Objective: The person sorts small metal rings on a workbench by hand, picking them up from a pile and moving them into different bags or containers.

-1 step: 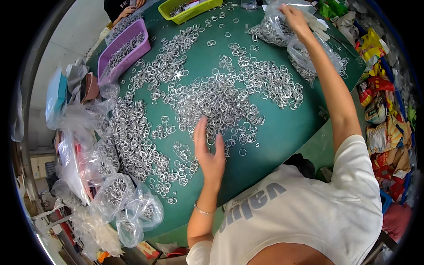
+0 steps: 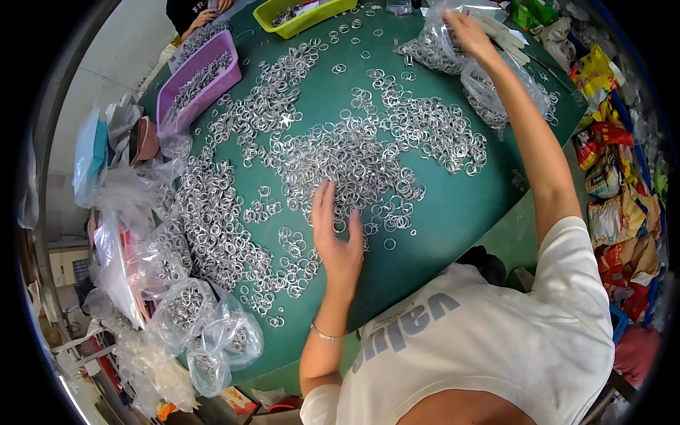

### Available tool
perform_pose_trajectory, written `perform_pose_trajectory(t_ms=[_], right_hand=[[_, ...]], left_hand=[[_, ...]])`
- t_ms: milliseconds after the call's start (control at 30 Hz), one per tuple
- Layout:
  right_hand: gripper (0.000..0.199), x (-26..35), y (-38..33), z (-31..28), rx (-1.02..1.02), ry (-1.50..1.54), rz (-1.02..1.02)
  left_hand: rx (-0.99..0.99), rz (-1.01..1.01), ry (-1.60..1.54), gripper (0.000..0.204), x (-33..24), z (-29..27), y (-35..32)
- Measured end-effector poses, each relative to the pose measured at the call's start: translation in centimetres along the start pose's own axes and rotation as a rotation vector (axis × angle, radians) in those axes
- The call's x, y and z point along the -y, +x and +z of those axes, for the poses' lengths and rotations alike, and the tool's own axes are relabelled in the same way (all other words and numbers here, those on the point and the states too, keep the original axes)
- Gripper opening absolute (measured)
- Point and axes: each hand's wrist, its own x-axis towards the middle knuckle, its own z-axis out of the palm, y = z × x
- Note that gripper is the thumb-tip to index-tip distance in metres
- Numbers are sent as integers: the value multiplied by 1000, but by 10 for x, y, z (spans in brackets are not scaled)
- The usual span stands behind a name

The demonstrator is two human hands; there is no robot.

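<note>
Bags (image 2: 188,301) of clear plastic slump along the table edge, well to the left of the left hand (image 2: 338,244); their walls keep the metal rings inside in loose clumps. Between them and that hand spreads a broad band of loose rings (image 2: 212,212), lying flat and overlapping as they would if simply spilled. Beyond the band, far ahead and left of the same hand, a purple basket (image 2: 221,86) corrals more rings, its raised sides probably there to stop them scattering. A co-worker's hand (image 2: 202,20) shows past it, and a yellow-green basket (image 2: 304,27) stands farther ahead of the left hand.

The left hand is unclenched, fingers extended and thumb spread away, with nothing visibly gripped. It reaches the near edge of the main ring pile (image 2: 340,159), which mounds directly ahead of its fingertips; whether they touch is unclear. The spread shape suits rings that are many, small and loose.

Off to the right and farther ahead, the right hand (image 2: 467,32) is at a clear bag (image 2: 433,51) of rings, slightly blurred; I cannot tell whether its fingers pinch the film. The limp plastic would otherwise sag. A second bag (image 2: 489,95) rests just nearer the body, beneath that forearm.
</note>
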Motion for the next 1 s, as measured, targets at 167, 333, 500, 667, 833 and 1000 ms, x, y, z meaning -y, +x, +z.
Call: perform_pose_trajectory(t_ms=[167,333,500,667,833,1000], right_hand=[[31,86,-82,3,-48,-100,-507],[83,115,-188,20,877,32,-586],[75,118,-232,57,689,-78,-663],[35,112,-232,75,592,168,-519],[17,111,-213,94,460,269,-342],[24,106,-182,88,461,72,-422]], left_hand=[[205,-18,536,93,7,7,41],[326,21,588,82,26,2,53],[221,128,506,51,40,-8,43],[56,165,433,24,59,-18,25],[-113,32,335,12,78,-49,13],[-277,-397,-79,9,110,-92,11]])
